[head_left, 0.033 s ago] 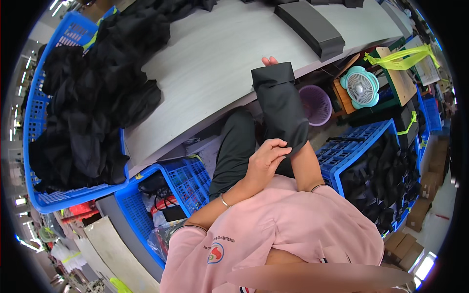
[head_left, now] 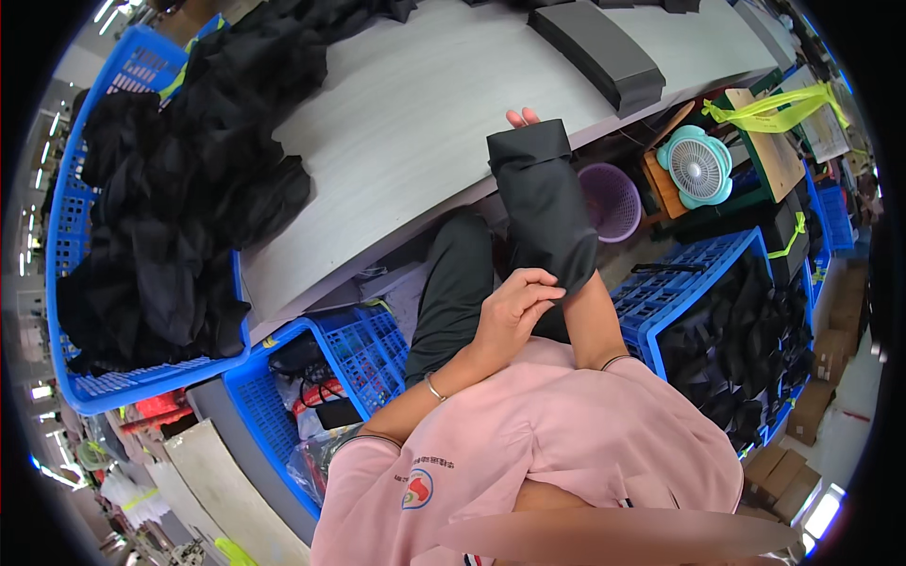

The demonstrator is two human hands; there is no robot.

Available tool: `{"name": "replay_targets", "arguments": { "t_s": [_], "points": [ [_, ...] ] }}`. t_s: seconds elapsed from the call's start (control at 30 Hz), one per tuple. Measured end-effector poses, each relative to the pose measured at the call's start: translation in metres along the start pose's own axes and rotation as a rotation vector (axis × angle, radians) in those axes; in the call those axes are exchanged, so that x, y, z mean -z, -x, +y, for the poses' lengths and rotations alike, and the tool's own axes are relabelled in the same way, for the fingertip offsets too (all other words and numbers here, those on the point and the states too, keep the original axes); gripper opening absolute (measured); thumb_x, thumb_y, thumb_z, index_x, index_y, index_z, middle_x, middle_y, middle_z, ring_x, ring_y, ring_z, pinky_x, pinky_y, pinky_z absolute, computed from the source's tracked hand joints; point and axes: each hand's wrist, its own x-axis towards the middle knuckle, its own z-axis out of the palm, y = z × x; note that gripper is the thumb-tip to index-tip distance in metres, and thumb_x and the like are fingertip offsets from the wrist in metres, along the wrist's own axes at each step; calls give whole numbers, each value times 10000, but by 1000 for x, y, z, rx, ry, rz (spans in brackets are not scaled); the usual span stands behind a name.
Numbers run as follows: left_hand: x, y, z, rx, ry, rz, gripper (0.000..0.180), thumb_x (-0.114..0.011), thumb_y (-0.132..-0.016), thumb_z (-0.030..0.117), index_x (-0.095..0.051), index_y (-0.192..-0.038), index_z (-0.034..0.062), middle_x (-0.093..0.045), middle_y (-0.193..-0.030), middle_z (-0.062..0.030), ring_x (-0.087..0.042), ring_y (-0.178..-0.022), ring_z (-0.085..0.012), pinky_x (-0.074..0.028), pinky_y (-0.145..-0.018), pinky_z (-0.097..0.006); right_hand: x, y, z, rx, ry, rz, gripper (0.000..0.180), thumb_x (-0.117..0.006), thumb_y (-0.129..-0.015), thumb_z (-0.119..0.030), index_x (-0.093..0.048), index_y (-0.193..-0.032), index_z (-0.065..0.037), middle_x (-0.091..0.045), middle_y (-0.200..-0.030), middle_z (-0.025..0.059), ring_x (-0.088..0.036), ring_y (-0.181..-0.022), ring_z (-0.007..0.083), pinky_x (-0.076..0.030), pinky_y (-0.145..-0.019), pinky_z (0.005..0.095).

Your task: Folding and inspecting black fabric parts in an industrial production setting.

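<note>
A black fabric tube [head_left: 547,203], like a sleeve piece with a folded band at its far end, is drawn over my right forearm and hand. Only the fingertips of my right hand [head_left: 522,117] stick out past that band, stretched out; the palm is hidden inside the cloth. My left hand [head_left: 517,311] pinches the near edge of the tube between thumb and fingers, close to my right forearm. The tube stands out over my lap, its far end reaching the edge of the grey table [head_left: 406,123].
A neat stack of black pieces [head_left: 604,57] lies on the table. At left, black cloth [head_left: 170,226] heaps over a blue basket [head_left: 151,382]. Another blue basket [head_left: 694,269] of black pieces stands at right, near a purple bin [head_left: 613,203] and a turquoise fan [head_left: 696,168].
</note>
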Motion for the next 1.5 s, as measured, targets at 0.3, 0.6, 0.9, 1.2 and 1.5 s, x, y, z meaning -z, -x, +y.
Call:
{"name": "replay_targets", "arguments": {
  "t_s": [0.3,0.6,0.9,1.2,1.5],
  "points": [
    [-2,-9,-7,298,414,-132,101,-553,-979,43,-632,-1040,30,-535,-867,55,-466,-789,-19,-400,-706,-188,21,13,6,-24,-255,-190,67,-607,-858,8,-569,-852,-47,-606,-899,59,-630,-966,190,-496,-924,300],
    [52,-88,-38,158,-5,642,195,-643,-956,153,-680,-927,-36,-646,-761,-21,-549,-730,-74,-477,-681,-250,1,123,-30,-583,-292,-325,248,-513,-988,-84,-606,-1180,40,-669,-1080,136,-598,-1051,199,-471,-940,358],
    [101,-109,-60,101,-149,686,189,-677,-936,162,-681,-875,-17,-614,-703,-7,-505,-677,-52,-440,-620,-236,100,119,-99,-460,-443,-762,110,-602,-933,-79,-552,-960,15,-539,-1332,207,-581,-1110,273,-419,-983,306],
    [105,-88,-35,172,354,591,181,-663,-957,139,-677,-874,-21,-584,-756,64,-488,-711,-18,-414,-629,-191,114,126,-57,-1055,-640,-306,519,-660,-921,-160,-429,-1363,-17,-311,-1535,137,-462,-1310,257,-388,-1082,398],
    [63,-52,2,95,189,388,70,-726,-883,56,-706,-866,-9,-655,-784,6,-564,-719,-47,-457,-658,-208,48,54,-51,-474,-170,-228,269,-632,-855,-11,-650,-1123,1,-666,-1211,136,-684,-1012,221,-523,-894,310]
  ]
}}
